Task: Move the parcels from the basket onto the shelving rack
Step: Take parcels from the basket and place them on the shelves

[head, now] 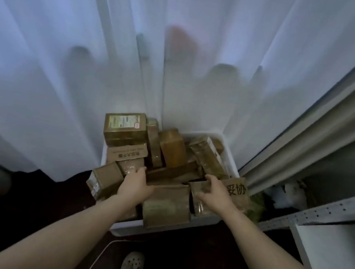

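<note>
White basket [128, 227] on the dark floor [199, 263], close against a pale curtain [184, 44], heaped above its rim with brown cardboard parcels [173, 147]. Tallest of them a labelled box [123, 128], at the far left corner. Left hand [136, 184] laid on the near left of the heap, fingertips hooked over the far edge of a tape-wrapped parcel [129, 167], grasping it. Right hand [214, 190] at the near right, fingers curled over the top edge of a glossy parcel [201, 206], thumb against its near face, just left of a box with large black characters [236, 190]. Just right of the basket, the grey shelving rack [332, 208] with perforated beams. Nearest of all, one shoe [133, 262].
</note>
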Motion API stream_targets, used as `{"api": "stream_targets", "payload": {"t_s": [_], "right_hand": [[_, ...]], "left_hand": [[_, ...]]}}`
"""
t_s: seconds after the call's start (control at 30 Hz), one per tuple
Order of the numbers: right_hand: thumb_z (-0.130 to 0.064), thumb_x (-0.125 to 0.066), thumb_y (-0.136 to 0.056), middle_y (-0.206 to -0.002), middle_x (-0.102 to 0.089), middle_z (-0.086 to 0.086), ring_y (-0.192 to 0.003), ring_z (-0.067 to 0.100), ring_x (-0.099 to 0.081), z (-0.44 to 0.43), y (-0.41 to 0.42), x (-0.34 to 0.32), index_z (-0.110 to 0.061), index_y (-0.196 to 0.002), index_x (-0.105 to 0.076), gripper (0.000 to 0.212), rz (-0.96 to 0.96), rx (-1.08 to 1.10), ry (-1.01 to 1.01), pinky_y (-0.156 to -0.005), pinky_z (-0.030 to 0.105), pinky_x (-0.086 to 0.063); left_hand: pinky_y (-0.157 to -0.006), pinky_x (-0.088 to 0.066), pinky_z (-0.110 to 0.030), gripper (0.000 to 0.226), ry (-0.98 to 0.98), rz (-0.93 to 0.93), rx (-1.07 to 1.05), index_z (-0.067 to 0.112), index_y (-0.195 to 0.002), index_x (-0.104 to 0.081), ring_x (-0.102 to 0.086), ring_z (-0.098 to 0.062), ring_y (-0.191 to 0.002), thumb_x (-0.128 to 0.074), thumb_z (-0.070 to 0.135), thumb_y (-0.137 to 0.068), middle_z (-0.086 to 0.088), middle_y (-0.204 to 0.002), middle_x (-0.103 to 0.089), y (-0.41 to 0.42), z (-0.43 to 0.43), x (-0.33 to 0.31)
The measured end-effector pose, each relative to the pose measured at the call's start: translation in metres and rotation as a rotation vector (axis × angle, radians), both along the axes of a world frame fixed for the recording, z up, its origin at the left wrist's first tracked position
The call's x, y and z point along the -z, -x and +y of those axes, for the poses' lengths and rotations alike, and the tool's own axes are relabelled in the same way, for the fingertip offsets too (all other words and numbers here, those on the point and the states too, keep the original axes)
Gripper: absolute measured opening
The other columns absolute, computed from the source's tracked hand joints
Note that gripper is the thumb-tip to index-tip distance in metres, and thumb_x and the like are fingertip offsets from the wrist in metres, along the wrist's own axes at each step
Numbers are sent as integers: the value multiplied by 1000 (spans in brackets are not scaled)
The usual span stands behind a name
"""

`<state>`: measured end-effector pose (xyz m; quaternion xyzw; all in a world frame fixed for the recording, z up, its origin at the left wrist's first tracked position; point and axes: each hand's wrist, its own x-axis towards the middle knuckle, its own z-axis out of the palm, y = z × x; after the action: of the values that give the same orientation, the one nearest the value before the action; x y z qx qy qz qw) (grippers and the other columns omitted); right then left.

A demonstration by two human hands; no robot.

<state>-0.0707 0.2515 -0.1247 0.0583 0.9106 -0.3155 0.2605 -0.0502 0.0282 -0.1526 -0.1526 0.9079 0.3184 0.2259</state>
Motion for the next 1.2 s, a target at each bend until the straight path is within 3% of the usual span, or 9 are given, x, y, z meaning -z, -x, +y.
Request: {"api": "stream_targets", "payload": {"t_s": [0.23, 0.33, 0.47, 0.67, 0.8, 0.93, 1.03, 1.13, 1.2], "right_hand": [[-17, -56, -95, -149, -37, 11, -135, 27, -38, -41, 22, 63, -11, -150, -22, 65, -224, 207, 19, -101, 32, -37], [-14, -54, -95, -153, -31, 10, -137, 28, -34, -45, 27, 85, -15, -153, -13, 71, -306, 307, 53, -104, 35, -37], [-5, -54, -91, -143, -44, 12, -127, 30, -45, -50, 30, 99, -13, -149, -29, 63, -328, 354, 93, -102, 38, -43], [4, -51, -87, -140, -50, 9, -128, 25, -46, -56, 21, 56, -8, -142, -43, 56, -164, 334, 162, -103, 34, -42], [5, -57, -85, -113, -57, -2, -90, 9, -57, -50, 18, -5, -8, -132, -55, 48, -80, 279, 421, -64, 13, -45], [-10, -77, -74, -135, -49, -8, -123, 10, -45, -33, 19, -44, -30, -142, -42, 79, -72, 14, 608, -96, 27, -43], [-27, -88, -58, -150, -31, -8, -136, 13, -32, -21, 19, -68, -56, -137, -33, 100, -34, -267, 476, -111, 41, -36], [-22, -84, -66, -153, -21, -1, -139, 20, -23, -17, 15, -82, -46, -144, -29, 99, 192, -446, 128, -116, 40, -27], [-16, -83, -70, -142, -33, -4, -134, 20, -32, -15, 11, -90, -33, -142, -42, 85, 317, -348, 149, -110, 28, -29]], "left_hand": [[-85, -44, -27, 58, -290, -234, -150, 16, -149, -26, -52, -25, -120, -48, 29, -97, -7, -142, -45, 19, -21, 50], [-75, -48, -26, 60, -400, -302, -198, 24, -151, -21, -60, -16, -93, -47, 27, -98, -6, -146, -40, 24, -15, 70], [-89, -42, -26, 63, -444, -348, -215, 20, -151, -22, -50, -16, -112, -51, 22, -95, -6, -151, -34, 24, -10, 86], [-76, -44, -27, 59, -371, -270, -235, 12, -147, -31, -54, -18, -97, -51, 26, -94, -9, -128, -52, 20, -13, 47], [-88, -48, -31, 52, -313, -153, -254, 13, -137, -48, -56, -24, -109, -53, 41, -93, -9, -128, -56, 22, -24, -2], [-76, -55, -36, 29, -397, -68, -272, 13, -109, -62, -62, -22, -89, -63, 34, -89, -6, -102, -64, 23, -33, -53], [-59, -50, -29, 20, -402, 2, -284, 15, -103, -59, -57, -20, -74, -66, 27, -89, -7, -94, -61, 30, -37, -90], [-63, -52, -32, 16, -461, 75, -322, 6, -100, -59, -56, -22, -68, -66, 11, -87, -13, -89, -58, 38, -36, -121], [-69, -52, -34, 18, -518, 108, -285, 2, -100, -59, -57, -24, -75, -61, 13, -86, -16, -97, -58, 41, -32, -140]]}}
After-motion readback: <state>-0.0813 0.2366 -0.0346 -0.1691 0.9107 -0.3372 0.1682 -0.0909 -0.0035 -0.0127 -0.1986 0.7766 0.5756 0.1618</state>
